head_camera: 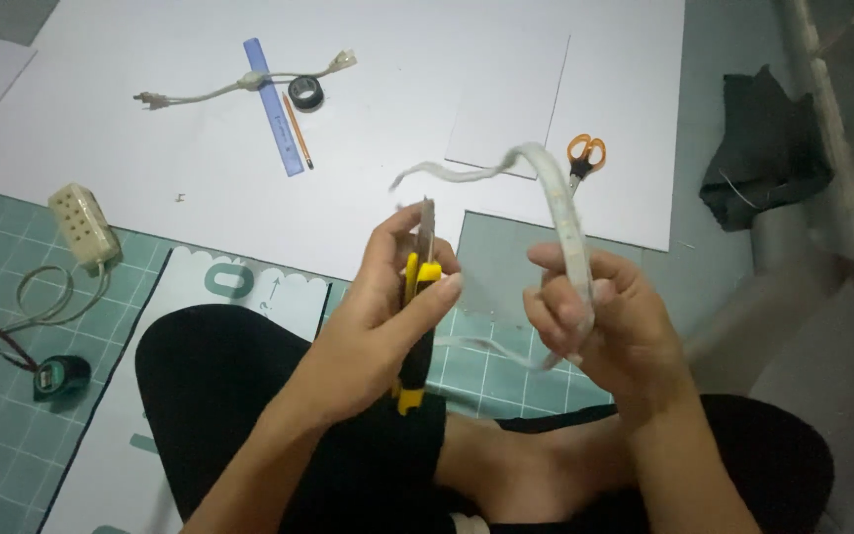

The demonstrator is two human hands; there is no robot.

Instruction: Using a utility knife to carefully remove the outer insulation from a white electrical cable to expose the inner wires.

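**Bare blade near bare fingers, over a crowded floor**

From the left: a power strip [83, 226] with its cord lies on the green cutting mat [12, 415], and a tape measure [61, 377] sits just below it. Further in, a ruler [273, 107], a pencil [298, 131], a tape roll [305, 93] and a short plug lead [239, 85] rest on the white board [150, 158].

Our left hand [373, 331] is closed around a yellow-and-black knife [417, 326], thumb along the handle, blade out and pointing up. Our right hand [600, 326] is curled round a white strip [565, 222], which loops up over the fingers [555, 262]; its free end trails left in the air, close to the blade.

We judge the main risk to be a slip. The strip is limp and held in mid-air, not braced on the mat, so a cut could jump toward the right fingers or down to our knees, which lie directly beneath. The blur on the strip hints that it is unsteady.

Right of the hands, orange scissors [585, 156] lie on the board. Beyond its edge we see grey floor, a dark cloth [763, 148] and a pale rail. The light is dim.
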